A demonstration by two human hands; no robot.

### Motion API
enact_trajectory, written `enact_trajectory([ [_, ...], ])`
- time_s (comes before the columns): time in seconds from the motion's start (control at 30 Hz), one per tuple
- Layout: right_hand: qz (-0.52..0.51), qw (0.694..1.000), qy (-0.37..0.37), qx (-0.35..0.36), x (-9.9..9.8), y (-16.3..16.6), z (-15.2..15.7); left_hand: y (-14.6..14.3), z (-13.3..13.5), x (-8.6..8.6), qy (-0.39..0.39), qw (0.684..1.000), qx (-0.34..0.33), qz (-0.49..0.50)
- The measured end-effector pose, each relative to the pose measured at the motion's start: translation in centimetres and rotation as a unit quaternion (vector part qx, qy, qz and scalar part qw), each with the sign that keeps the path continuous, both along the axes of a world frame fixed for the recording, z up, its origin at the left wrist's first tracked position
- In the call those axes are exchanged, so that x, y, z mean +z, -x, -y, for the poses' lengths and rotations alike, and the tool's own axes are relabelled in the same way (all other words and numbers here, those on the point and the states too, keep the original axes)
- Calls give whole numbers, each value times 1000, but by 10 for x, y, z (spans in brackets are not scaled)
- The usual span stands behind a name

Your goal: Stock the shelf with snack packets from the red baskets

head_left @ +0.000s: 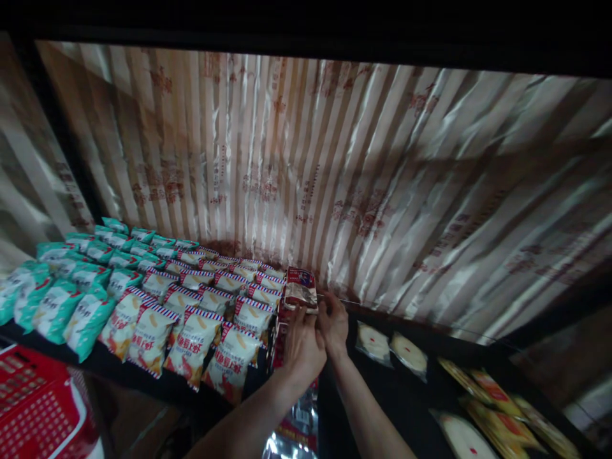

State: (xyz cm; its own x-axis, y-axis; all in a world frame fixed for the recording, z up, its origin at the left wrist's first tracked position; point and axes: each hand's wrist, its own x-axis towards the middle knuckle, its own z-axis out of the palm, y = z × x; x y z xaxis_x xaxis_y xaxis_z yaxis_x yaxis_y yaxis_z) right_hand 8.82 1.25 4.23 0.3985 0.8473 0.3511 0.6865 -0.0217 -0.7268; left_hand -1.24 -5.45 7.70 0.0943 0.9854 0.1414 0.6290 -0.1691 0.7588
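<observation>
Dark shelf (406, 408), pleated backdrop (287, 127); hands (306, 347) at packet (300, 285).

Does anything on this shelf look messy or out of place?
Yes, at the right: yellow, flat plastic packets overlap at uneven angles, unlike the teal, pillow-shaped plastic bags lined up in rows at the left.

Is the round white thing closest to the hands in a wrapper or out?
In: the round white thing has clear plastic sticking out around its edges.

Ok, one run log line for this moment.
left hand: at near edge of dark red packet; right hand: at its right corner; leftward: striped bags; rightward: round packs
</observation>
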Motion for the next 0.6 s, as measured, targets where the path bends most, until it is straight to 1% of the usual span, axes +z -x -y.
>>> enact_trajectory([
  [0.1,-95,995,-26,-10,1,0,42,-2,44,1,11,999,-26,40],
  [0.17,-168,985,-45,-22,1,3,78,-1,78,-4,15,997,-47,67],
  [0.27,-255,964,-71,-42,-8,12,139,7,132,-21,7,990,-93,104],
  [0.33,-277,957,-61,-56,-23,19,183,17,165,-39,6,985,-124,120],
  [0.37,-278,958,-43,-61,-34,22,205,22,180,-49,16,983,-134,122],
  [0.43,-254,965,23,-56,-59,30,245,33,205,-71,62,981,-149,108],
  [0.5,-193,973,128,-22,-87,38,278,43,224,-92,131,977,-148,85],
  [0.57,-117,954,272,49,-111,46,299,53,236,-112,214,965,-141,53],
  [0.6,-71,939,326,79,-120,49,305,58,240,-121,261,956,-133,34],
])
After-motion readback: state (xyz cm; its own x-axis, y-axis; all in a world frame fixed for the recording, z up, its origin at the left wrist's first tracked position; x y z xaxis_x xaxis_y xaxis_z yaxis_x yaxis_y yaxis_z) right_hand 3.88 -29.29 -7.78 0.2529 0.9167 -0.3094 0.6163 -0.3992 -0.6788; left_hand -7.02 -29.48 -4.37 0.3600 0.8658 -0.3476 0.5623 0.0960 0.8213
